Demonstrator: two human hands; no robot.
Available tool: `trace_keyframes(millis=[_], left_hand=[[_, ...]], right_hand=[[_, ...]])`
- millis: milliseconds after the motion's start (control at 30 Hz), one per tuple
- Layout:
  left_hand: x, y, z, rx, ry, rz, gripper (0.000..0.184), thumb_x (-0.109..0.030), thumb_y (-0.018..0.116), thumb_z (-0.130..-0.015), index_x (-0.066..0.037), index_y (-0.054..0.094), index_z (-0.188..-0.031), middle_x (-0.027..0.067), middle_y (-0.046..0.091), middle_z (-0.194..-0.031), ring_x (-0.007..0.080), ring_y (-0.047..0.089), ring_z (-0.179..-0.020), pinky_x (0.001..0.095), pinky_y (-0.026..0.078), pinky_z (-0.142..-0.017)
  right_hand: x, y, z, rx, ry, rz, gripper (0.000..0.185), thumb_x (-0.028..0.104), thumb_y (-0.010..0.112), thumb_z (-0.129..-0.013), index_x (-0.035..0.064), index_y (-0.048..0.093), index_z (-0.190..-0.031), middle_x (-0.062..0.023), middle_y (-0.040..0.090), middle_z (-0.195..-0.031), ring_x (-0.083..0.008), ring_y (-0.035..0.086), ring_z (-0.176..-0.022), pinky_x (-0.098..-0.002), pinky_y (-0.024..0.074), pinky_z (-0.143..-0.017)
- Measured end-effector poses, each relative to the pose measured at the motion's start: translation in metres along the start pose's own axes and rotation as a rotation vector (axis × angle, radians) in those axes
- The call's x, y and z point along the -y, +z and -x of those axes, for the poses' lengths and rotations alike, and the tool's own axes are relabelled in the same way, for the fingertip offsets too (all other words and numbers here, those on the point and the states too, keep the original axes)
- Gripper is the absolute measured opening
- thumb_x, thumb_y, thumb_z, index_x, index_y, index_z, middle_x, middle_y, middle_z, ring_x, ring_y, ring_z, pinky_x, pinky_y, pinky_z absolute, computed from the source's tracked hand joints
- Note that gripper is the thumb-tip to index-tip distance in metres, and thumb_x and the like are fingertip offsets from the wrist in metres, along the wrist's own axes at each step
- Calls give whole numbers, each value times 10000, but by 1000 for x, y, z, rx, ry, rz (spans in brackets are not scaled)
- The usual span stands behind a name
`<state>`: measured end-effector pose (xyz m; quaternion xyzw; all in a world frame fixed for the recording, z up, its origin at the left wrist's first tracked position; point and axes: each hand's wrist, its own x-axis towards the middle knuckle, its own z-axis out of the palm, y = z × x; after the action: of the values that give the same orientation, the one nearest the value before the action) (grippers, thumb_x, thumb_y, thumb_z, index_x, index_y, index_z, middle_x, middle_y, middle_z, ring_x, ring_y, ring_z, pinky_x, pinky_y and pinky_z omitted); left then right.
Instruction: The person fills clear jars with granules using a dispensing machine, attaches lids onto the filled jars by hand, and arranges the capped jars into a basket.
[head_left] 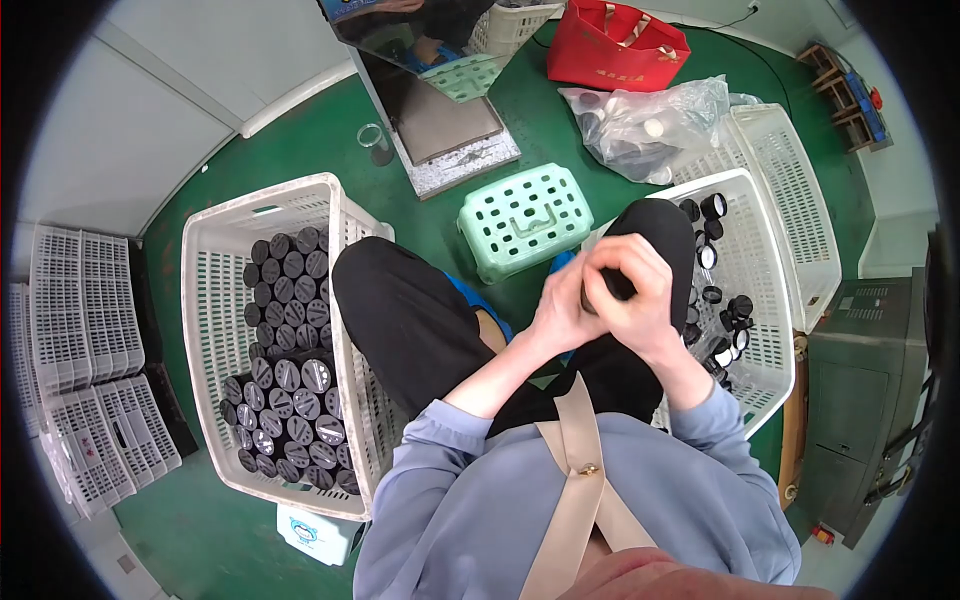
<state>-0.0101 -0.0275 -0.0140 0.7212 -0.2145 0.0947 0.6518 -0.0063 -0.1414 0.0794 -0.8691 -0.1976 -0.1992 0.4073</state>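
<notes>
My left hand (565, 308) and my right hand (640, 295) meet above my right knee, their fingers curled. Between them is a dark round item (617, 286), mostly covered by the fingers; I cannot tell whether it is a cap or a whole container. Close by on the right, a white basket (772, 330) holds loose black caps (741, 306), some with white linings, and clear plastic pieces. To the left of my legs, another white basket (358, 400) is stacked with several black round-topped containers (287, 375).
A mint-green plastic stool (528, 212) stands ahead between my feet. Beyond are a flat platform (455, 135), a clear cup (374, 140), a plastic bag (650, 135) and a red bag (617, 50). White crates (85, 300) are stacked far left; a grey cabinet (855, 390) stands right.
</notes>
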Motion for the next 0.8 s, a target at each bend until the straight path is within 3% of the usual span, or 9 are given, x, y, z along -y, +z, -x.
trace_keyframes(millis=[133,300,333,467,533,633,667,733,800], left_hand=[[7,-4,-4,-125,101,-154,469,-58,782,-742,32,583,-1157,183,672,-1017,403,692,-904,451,554,-749],[1,-26,-1,337,-188,318,488,-105,814,-659,17,628,-1093,77,620,-859,179,642,-818,328,505,-696],[-1,-19,1,303,-168,316,507,-117,824,-657,15,622,-1103,81,624,-869,199,652,-823,339,509,-701],[18,3,5,-16,-24,-132,528,-140,853,-677,9,590,-1110,165,647,-952,399,677,-882,441,546,-746],[15,-2,0,-92,54,-192,528,-119,834,-677,12,590,-1126,166,655,-940,375,685,-840,423,544,-716],[0,-17,-2,69,-125,74,506,-96,816,-664,10,607,-1112,131,654,-912,292,676,-766,366,531,-693],[7,-26,0,271,-241,234,482,-92,811,-651,6,627,-1087,75,631,-862,180,633,-739,310,509,-701],[3,-21,2,382,-266,369,476,-107,822,-651,2,635,-1075,47,608,-840,127,604,-791,298,495,-714],[2,-15,4,377,-262,343,482,-118,820,-675,-14,637,-1109,56,645,-922,130,630,-887,312,509,-760]], right_hand=[[-3,14,-3,-3,94,4,144,34,754,-774,-13,690,-895,-139,709,-913,-306,691,-880,-390,545,-809],[-1,-27,-16,381,-63,-277,227,87,781,-745,-6,709,-939,-135,720,-965,-323,696,-976,-411,538,-897],[-7,-27,-13,441,-82,-331,202,66,773,-745,-3,703,-922,-134,718,-958,-315,699,-952,-404,544,-874],[-7,10,4,-51,164,-39,110,13,750,-771,-1,688,-861,-142,712,-903,-313,693,-833,-393,555,-769],[-8,16,2,-19,222,-76,152,22,734,-778,-13,682,-917,-128,702,-949,-284,689,-872,-378,543,-809],[2,-8,-19,153,-124,-21,222,81,763,-766,-11,698,-957,-128,714,-997,-305,694,-902,-398,545,-841],[2,-16,-21,226,-165,-117,274,115,780,-747,-12,702,-977,-128,721,-1010,-316,699,-911,-409,548,-848],[-5,-24,-8,407,-20,-316,254,94,777,-746,-11,703,-965,-126,723,-988,-312,701,-900,-403,550,-831],[-11,-15,5,243,53,-153,222,82,773,-752,19,716,-957,-127,725,-962,-306,704,-891,-387,551,-817]])
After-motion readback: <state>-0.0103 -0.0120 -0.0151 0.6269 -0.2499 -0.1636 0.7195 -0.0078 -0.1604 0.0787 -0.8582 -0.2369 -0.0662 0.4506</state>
